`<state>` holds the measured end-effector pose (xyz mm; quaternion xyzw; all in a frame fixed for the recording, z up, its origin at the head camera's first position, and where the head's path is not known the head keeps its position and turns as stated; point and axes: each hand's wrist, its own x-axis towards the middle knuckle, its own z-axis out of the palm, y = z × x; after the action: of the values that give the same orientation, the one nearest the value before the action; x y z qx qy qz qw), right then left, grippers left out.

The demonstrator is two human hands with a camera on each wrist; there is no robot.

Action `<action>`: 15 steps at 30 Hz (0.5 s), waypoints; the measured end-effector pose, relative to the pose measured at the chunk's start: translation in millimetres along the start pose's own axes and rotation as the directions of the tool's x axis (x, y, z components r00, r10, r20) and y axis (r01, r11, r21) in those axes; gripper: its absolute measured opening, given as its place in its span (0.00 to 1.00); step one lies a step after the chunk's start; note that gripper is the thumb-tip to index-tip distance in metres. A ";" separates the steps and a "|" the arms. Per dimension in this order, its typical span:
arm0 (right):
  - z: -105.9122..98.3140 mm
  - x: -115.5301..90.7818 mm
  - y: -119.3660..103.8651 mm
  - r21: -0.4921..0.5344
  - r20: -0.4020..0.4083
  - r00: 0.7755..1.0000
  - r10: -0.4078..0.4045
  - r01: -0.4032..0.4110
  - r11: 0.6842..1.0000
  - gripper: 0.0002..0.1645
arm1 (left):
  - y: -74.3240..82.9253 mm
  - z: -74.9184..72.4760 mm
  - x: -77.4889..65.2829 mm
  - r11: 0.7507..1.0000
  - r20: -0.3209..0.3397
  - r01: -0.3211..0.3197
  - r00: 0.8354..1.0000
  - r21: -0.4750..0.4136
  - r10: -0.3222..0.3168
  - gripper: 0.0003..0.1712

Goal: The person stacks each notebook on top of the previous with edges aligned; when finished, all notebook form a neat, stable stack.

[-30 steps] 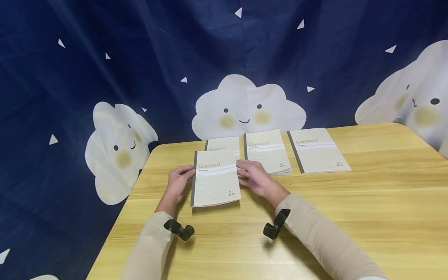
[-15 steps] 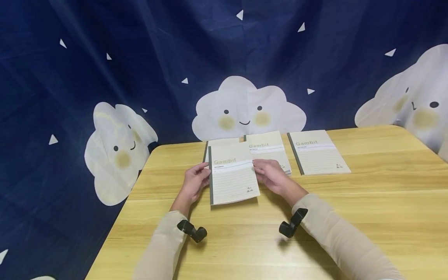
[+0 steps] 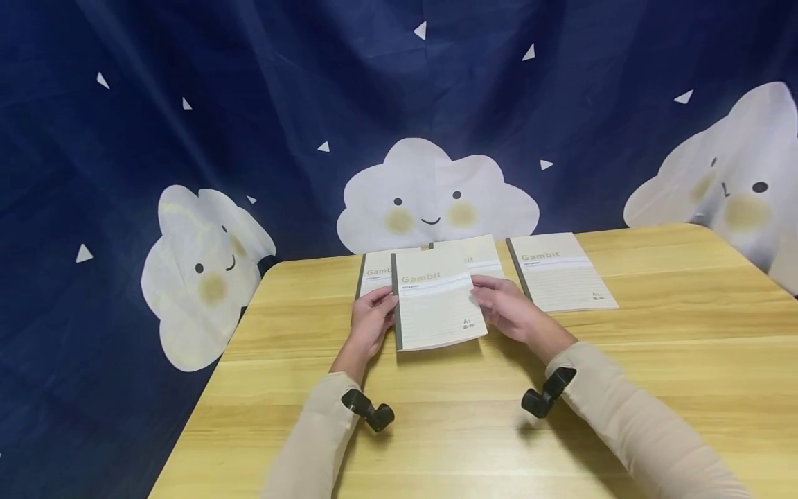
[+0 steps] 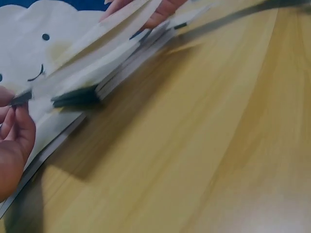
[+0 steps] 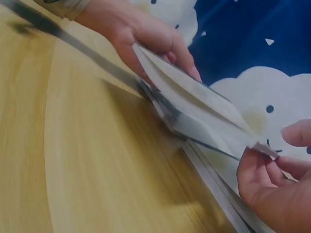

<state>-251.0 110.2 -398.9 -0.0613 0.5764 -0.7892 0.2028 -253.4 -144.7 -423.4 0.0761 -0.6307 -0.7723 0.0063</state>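
Note:
A cream Gambit notebook (image 3: 439, 312) with a dark spine is held above the table between both hands. My left hand (image 3: 369, 326) pinches its spine edge, also seen in the left wrist view. My right hand (image 3: 514, 312) pinches the opposite edge, with the thumb apart from the cover in the right wrist view. Behind it lie a left notebook (image 3: 372, 272) and a middle notebook (image 3: 486, 255), both partly hidden by it and the hands. A right notebook (image 3: 564, 277) lies flat beyond my right hand. In the right wrist view the held notebook (image 5: 194, 99) is tilted.
The notebooks lie near the back edge of the wooden table (image 3: 449, 423). Behind that edge hangs a dark blue curtain (image 3: 280, 90) printed with clouds. A black wrist camera (image 3: 370, 410) sits on the left sleeve, another camera (image 3: 548, 393) on the right.
Both hands have carried the notebook to the right and slightly back, from in front of the left notebook to in front of the middle one. The notebooks lying behind stay put.

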 end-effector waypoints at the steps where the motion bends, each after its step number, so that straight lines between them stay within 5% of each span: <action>1: -2.0 -1.2 -1.4 0.003 0.006 1.000 0.009 -0.009 1.000 0.34 | -0.6 3.8 0.7 1.000 -0.017 -0.008 1.000 -0.008 0.008 0.18; 11: -18.6 -7.5 -9.3 -0.008 -0.052 0.998 -0.039 0.039 0.999 0.40 | -5.2 30.6 6.6 0.997 -0.069 -0.026 0.997 -0.070 0.021 0.16; 15: -22.9 -6.8 -10.8 -0.048 -0.127 0.990 -0.064 0.059 0.997 0.38 | -7.3 36.4 9.4 0.998 -0.061 -0.058 0.997 -0.025 0.057 0.18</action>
<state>-255.2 135.8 -395.3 -0.0324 0.6033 -0.7846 0.1394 -266.6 -108.8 -424.5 0.0811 -0.6219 -0.7774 0.0484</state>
